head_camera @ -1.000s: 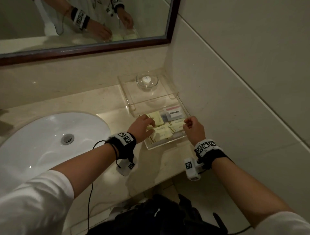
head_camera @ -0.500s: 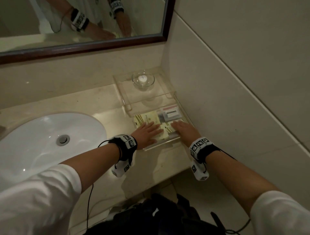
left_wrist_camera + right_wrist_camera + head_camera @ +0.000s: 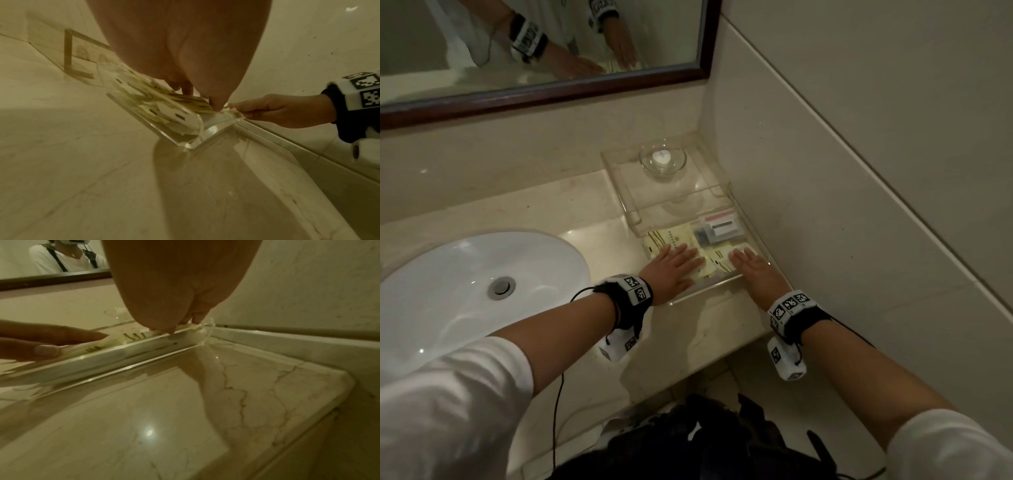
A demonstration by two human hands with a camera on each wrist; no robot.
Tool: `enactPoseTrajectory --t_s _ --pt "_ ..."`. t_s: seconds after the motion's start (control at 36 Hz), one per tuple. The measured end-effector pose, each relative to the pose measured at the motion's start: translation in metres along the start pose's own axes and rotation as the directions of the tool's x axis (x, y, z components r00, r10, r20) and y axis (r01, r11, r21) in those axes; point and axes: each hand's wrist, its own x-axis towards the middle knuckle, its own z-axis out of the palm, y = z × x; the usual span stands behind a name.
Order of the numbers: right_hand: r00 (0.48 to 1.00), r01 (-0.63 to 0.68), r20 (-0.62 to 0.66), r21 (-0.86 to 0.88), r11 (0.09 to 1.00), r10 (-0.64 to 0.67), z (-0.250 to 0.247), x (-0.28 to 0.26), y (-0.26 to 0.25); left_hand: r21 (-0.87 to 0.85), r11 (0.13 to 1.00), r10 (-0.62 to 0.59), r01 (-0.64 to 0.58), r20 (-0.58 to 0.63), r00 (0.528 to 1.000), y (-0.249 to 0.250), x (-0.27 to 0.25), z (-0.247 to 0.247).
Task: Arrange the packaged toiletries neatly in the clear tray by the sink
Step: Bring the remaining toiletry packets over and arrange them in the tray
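Note:
A clear acrylic tray sits on the marble counter in the corner, right of the sink. Several pale yellow toiletry packets lie flat in it, with a small white and pink box at its back right. My left hand lies flat, fingers straight, pressing on the left packets. My right hand lies flat on the right packets. In the left wrist view the packets show stacked through the tray wall. The right wrist view shows my fingertips at the tray's corner.
A white sink basin lies to the left. A raised clear stand behind the tray carries a glass bowl. A tiled wall bounds the right side and a framed mirror hangs above. A dark bag lies below the counter edge.
A second ago both hands pinched packets with curled fingers. They then flattened onto the packets, and they now press them down in the tray.

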Motion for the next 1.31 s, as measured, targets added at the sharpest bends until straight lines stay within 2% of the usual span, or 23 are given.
enactPoseTrajectory --t_s 0.11,0.19,0.25,0.31,0.36,0.42,0.47,0.53,0.64,0.89,1.03,1.19,1.31 --pt "1.000 -0.028 -0.003 0.061 0.998 0.028 -0.003 0.000 -0.004 -0.028 0.999 -0.019 0.019 0.017 1.000 0.005 0.000 -0.004" --pt "0.990 -0.062 -0.117 0.172 0.983 0.083 -0.004 0.000 -0.003 -0.073 0.997 -0.020 0.019 -0.012 1.000 0.008 0.001 -0.007" --pt "0.962 -0.083 -0.230 0.269 0.960 0.148 -0.008 0.001 -0.002 -0.116 0.992 -0.054 0.044 -0.082 0.995 0.010 0.001 -0.011" --pt "0.914 -0.127 -0.339 0.287 0.950 0.224 -0.012 0.001 -0.002 -0.150 0.984 -0.119 0.096 -0.153 0.981 0.012 0.000 -0.016" --pt "0.876 -0.167 -0.376 0.350 0.922 0.302 -0.015 0.001 -0.001 -0.143 0.979 -0.172 0.148 -0.171 0.970 0.012 0.001 -0.018" --pt "0.866 -0.243 -0.290 0.468 0.850 0.407 -0.016 0.001 0.000 -0.161 0.969 -0.212 0.189 -0.138 0.967 0.011 0.002 -0.020" --pt "0.870 -0.291 -0.184 0.556 0.778 0.457 -0.015 0.003 0.001 -0.179 0.960 -0.234 0.214 -0.098 0.967 0.012 0.003 -0.021" --pt "0.889 -0.290 -0.121 0.597 0.748 0.441 -0.014 0.005 0.004 -0.174 0.958 -0.241 0.227 -0.070 0.968 0.013 0.004 -0.022" --pt "0.920 -0.281 -0.058 0.588 0.759 0.386 -0.010 0.009 0.007 -0.178 0.954 -0.250 0.243 -0.023 0.968 0.014 0.006 -0.023" --pt "0.923 -0.275 -0.074 0.564 0.779 0.379 -0.006 0.010 0.008 -0.190 0.946 -0.257 0.261 0.049 0.965 0.014 0.008 -0.033" --pt "0.934 -0.247 -0.104 0.500 0.830 0.341 -0.005 0.008 0.008 -0.152 0.928 -0.332 0.340 0.073 0.940 0.016 0.012 -0.044" --pt "0.938 -0.242 -0.108 0.481 0.843 0.331 -0.005 0.008 0.008 -0.085 0.919 -0.387 0.385 -0.006 0.922 0.029 0.020 -0.059" --pt "0.939 -0.262 -0.063 0.504 0.823 0.337 -0.011 0.008 0.007 0.004 0.953 -0.303 0.304 -0.059 0.951 0.049 0.041 -0.069"
